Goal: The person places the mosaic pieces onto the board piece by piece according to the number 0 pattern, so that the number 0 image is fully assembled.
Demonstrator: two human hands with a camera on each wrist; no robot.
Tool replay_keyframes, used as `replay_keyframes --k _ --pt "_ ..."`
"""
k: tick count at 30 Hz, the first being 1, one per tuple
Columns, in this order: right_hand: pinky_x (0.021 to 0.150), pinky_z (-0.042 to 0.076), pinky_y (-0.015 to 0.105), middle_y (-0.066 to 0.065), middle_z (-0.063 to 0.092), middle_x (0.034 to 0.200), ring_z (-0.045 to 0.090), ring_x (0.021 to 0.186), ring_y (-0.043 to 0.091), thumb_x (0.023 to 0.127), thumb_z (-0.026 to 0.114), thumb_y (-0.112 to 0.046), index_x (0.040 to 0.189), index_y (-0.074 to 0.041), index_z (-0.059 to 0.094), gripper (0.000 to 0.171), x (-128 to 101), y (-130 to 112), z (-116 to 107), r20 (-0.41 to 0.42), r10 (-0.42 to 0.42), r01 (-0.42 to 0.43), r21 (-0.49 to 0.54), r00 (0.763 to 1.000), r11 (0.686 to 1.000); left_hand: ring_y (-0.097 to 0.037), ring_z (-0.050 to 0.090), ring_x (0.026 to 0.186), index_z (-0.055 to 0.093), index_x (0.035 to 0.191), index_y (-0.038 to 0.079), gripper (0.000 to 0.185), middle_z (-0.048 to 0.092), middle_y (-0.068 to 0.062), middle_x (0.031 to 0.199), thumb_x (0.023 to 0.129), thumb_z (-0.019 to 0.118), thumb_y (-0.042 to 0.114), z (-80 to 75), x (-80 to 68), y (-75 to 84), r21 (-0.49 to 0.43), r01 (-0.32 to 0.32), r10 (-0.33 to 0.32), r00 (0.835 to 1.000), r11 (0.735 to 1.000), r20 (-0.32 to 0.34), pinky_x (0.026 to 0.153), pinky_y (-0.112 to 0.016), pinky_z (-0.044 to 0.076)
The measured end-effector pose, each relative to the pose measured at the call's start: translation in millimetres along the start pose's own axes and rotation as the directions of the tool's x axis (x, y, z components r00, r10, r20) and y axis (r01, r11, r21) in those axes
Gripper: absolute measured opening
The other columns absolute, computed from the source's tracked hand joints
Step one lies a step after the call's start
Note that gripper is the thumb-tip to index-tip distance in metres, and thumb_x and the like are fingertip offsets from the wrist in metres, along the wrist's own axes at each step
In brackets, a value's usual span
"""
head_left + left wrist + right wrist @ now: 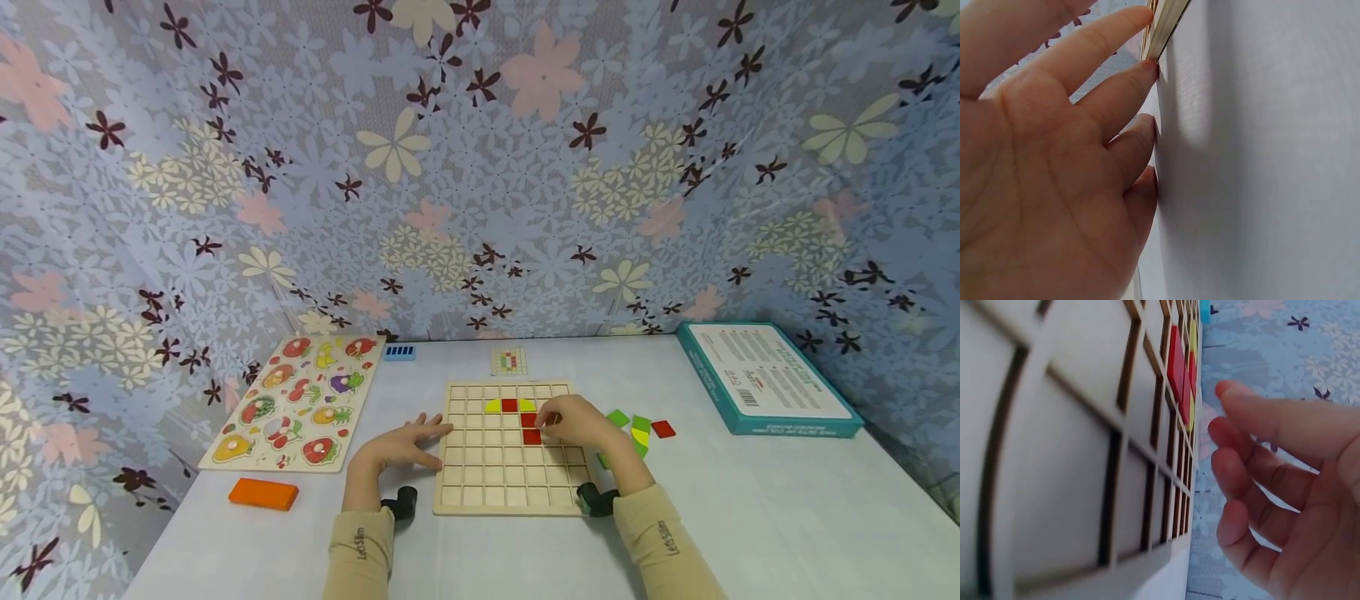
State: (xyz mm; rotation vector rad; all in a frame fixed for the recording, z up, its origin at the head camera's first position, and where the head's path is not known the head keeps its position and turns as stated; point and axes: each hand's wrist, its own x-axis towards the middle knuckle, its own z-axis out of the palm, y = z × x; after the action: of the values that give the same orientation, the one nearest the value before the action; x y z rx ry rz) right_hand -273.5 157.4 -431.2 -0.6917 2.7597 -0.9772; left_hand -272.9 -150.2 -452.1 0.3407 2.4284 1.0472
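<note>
The wooden grid board (510,450) sits mid-table with red tiles (531,427) and yellow ones (492,406) slotted in near its far edge. Right hand (577,421) hovers over the red ones, fingers loosely curled, gripping nothing I can see. Left hand (401,446) lies flat, fingertips (1147,69) against the board's left edge. Loose green and red pieces (641,427) lie just right of the board, fruit puzzle (296,402) off to its left.

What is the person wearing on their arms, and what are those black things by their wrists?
Both arms wear long beige sleeves, the left sleeve and the right sleeve, each with small dark lettering printed near the cuff. The left hand and right hand are bare, without gloves. A small black device sits at each wrist; these look like wrist cameras.
</note>
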Motion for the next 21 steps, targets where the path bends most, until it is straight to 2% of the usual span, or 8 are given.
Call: replay_keyframes --k 5,15,21 --pt "0.063 0.044 0.029 0.0 0.06 0.081 0.049 0.071 0.015 0.083 0.063 -0.003 0.09 -0.008 0.067 0.009 -3.5 9.6 -6.3 -0.006 0.034 -0.034 0.022 0.999 0.999 -0.033 0.003 0.141 0.049 0.135 0.019 0.068 0.023 -0.002 0.152 0.072 0.076 0.02 0.2 0.4 -0.9 0.004 0.0 0.0 1.0 1.0 0.004 0.109 -0.06 0.002" --pt "0.067 0.043 0.03 0.001 0.058 0.08 0.05 0.076 0.016 0.082 0.063 -0.002 0.093 -0.005 0.065 0.012 -17.2 26.0 -25.5 -0.081 0.073 -0.073 0.001 0.994 0.997 -0.031 0.004 0.142 0.049 0.135 0.018 0.068 0.024 -0.002 0.152 0.073 0.075 0.019 0.2 0.5 -0.4 0.017 -0.009 0.009 1.0 1.0 0.006 0.11 -0.059 0.003" --pt "0.069 0.045 0.032 0.003 0.06 0.083 0.051 0.077 0.017 0.082 0.064 -0.002 0.095 -0.004 0.065 0.013 -24.9 34.7 -30.9 -0.083 0.058 -0.058 -0.002 0.995 0.998 -0.031 0.003 0.142 0.05 0.135 0.017 0.068 0.024 -0.003 0.152 0.072 0.076 0.017 0.3 1.4 -1.7 -0.002 -0.011 0.011 1.0 1.0 0.002 0.11 -0.058 0.002"
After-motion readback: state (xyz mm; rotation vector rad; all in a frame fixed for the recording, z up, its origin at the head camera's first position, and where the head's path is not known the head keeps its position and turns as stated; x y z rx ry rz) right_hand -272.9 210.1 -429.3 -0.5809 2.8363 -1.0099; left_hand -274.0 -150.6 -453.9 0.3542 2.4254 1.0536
